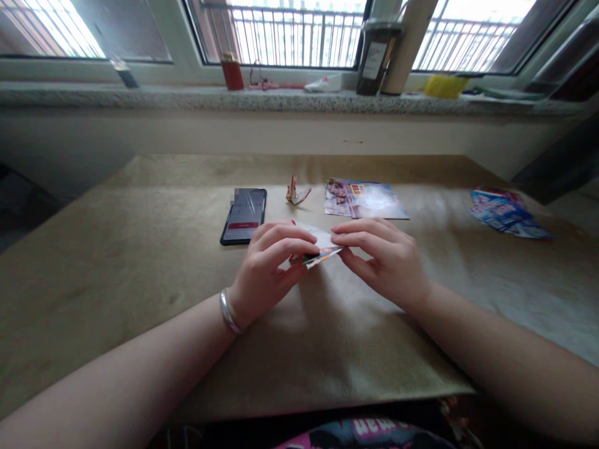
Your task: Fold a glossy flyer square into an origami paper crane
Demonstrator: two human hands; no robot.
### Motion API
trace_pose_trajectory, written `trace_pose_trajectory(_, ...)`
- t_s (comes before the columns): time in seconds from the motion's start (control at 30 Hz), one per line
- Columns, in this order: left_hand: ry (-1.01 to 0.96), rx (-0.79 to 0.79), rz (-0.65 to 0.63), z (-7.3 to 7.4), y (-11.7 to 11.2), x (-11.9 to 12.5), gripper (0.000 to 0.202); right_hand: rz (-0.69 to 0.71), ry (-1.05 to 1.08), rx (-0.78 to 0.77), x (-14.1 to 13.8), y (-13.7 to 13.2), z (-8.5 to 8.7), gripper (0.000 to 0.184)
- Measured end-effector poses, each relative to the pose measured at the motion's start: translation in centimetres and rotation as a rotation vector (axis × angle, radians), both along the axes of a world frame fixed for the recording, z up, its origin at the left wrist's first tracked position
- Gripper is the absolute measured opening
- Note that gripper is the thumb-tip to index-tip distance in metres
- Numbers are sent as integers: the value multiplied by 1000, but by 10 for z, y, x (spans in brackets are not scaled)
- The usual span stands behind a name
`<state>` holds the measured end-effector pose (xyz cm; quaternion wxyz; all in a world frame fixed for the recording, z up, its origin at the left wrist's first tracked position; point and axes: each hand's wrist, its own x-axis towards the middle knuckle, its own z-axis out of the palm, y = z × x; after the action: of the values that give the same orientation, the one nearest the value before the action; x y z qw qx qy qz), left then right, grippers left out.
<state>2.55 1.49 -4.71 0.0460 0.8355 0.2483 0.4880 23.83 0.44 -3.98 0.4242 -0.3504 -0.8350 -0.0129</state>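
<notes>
Between my two hands is a folded sheet of printed paper (322,239), white on the upper face with coloured print along its near edge. My left hand (276,255), with a silver bangle at the wrist, pinches the paper's left side. The right side is held by my right hand (381,252), thumb below and fingers on top. My fingers hide part of the paper. A smartphone (243,217) with a lit screen lies just beyond my left hand. Past the paper sits a small folded paper piece (297,193), partly standing up.
Printed leaflets (369,198) lie beyond my right hand, and a fanned pile of blue leaflets (508,213) is at the far right of the table (116,268). On the windowsill (187,98) stand a red container (232,73), a dark jar (375,59) and a yellow object (445,86).
</notes>
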Motion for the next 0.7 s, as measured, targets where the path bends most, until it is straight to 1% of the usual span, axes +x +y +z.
trace_pose_trajectory(0.23,-47,-57,-20,-2,1,-1,13,120,276,-156,-6,-1,-3,7)
trace_pose_trajectory(0.3,-49,-68,-38,-2,1,0,12,126,284,-124,-6,-2,-2,9)
trace_pose_trajectory(0.37,-51,-78,-48,-2,1,1,12,119,231,-50,-5,-2,-1,11)
trace_pose_trajectory(0.47,-49,-87,-60,-2,1,1,17,87,161,44,-1,-2,1,14)
trace_pose_trajectory(0.53,-53,-86,-61,-2,1,1,18,76,130,72,0,-2,1,15)
trace_pose_trajectory(0.7,-71,-80,-54,-2,1,1,11,90,86,103,2,0,-1,14)
